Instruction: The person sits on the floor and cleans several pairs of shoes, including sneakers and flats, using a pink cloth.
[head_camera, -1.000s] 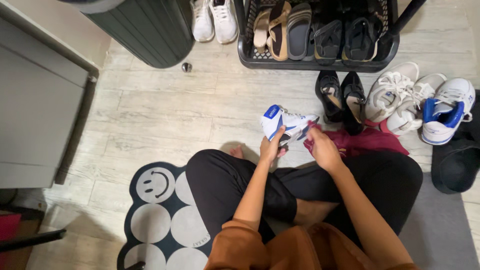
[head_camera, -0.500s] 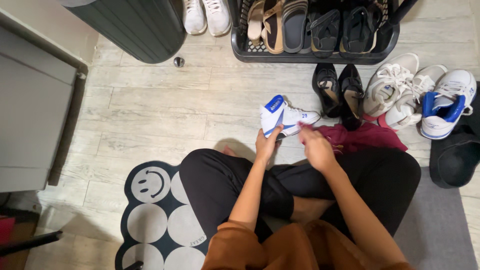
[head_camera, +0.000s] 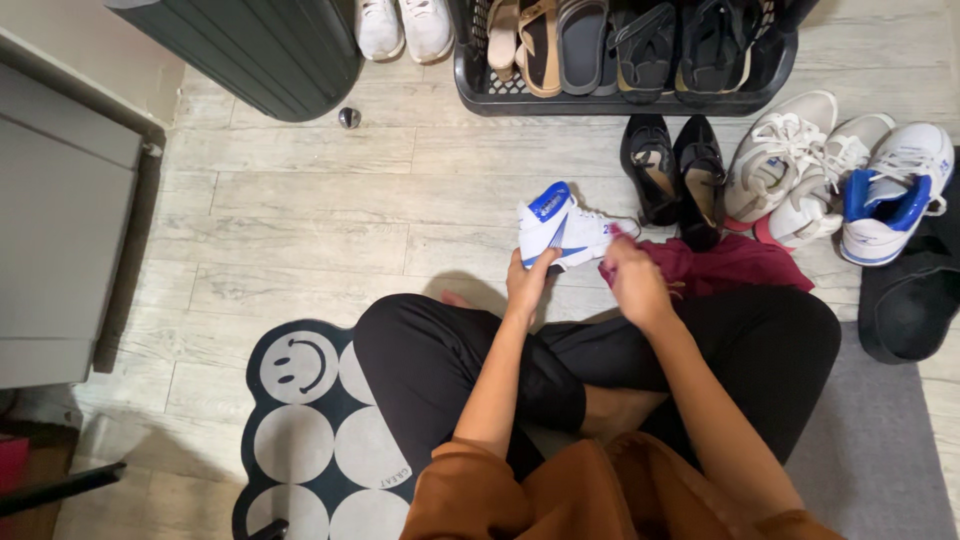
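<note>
1. A white and blue high-top sneaker (head_camera: 563, 228) is held in front of the crossed legs, just above the pale wooden floor (head_camera: 300, 215), with its blue collar turned to the far left.
2. The left hand (head_camera: 528, 287) is closed around the near side of the sneaker, the thumb pressed up against it.
3. The right hand (head_camera: 632, 280) is closed on a dark red cloth (head_camera: 735, 268), and the cloth is pressed against the toe end of the sneaker.
4. For good wiping, it is judged that the sneaker should be kept steady by the left hand while the cloth is moved in short strokes.
5. The sneaker lies just beyond both hands, touching them, to the left of the cloth.
6. A pair of black shoes (head_camera: 675, 175) is seen on the floor just beyond, to the right.
</note>
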